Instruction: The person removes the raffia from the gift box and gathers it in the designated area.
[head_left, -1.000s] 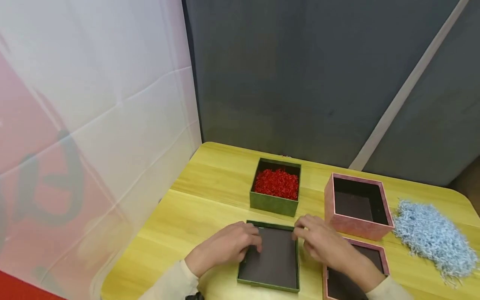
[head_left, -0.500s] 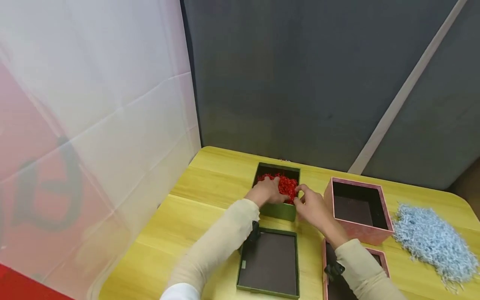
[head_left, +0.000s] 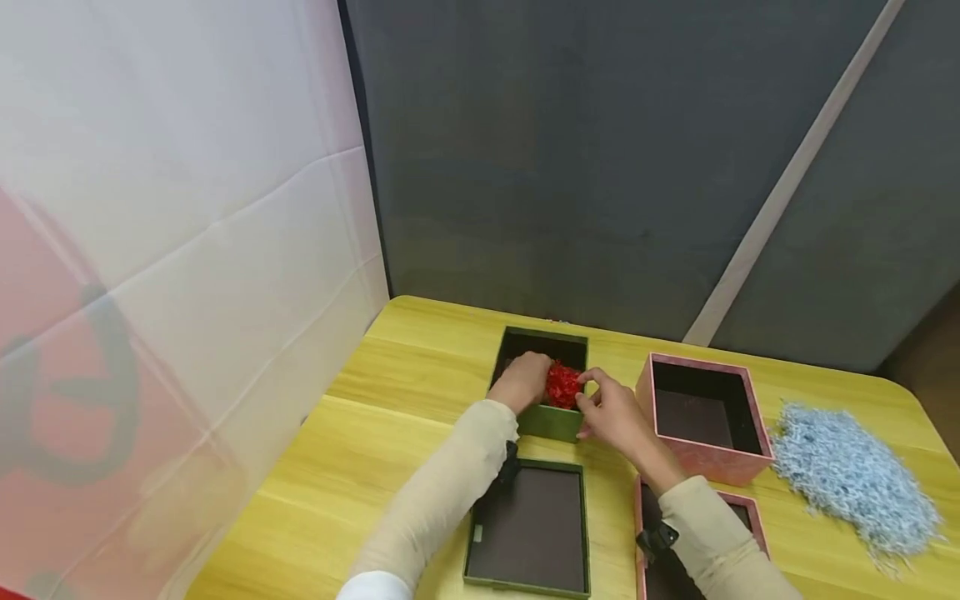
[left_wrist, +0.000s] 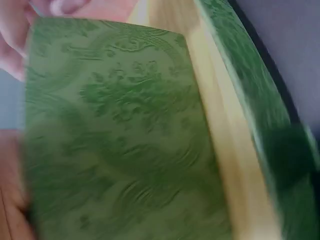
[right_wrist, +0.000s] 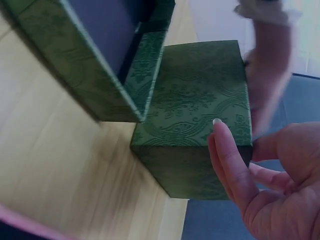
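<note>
Over at the far middle of the wooden table [head_left: 360, 433], both hands are in the green box [head_left: 551, 421] with the red paper shred [head_left: 562, 385]. Left hand [head_left: 522, 379] has its fingers curled down into the shred at its 9 o'clock side; right hand [head_left: 609, 410] pinches the clump from 3 o'clock, fingers half bent. Green lid [head_left: 525, 530] lies open-side up at 6 o'clock of the box. Empty pink box [head_left: 701, 417] sits at 3 o'clock, with the blue shred pile [head_left: 851, 475] further out that way.
</note>
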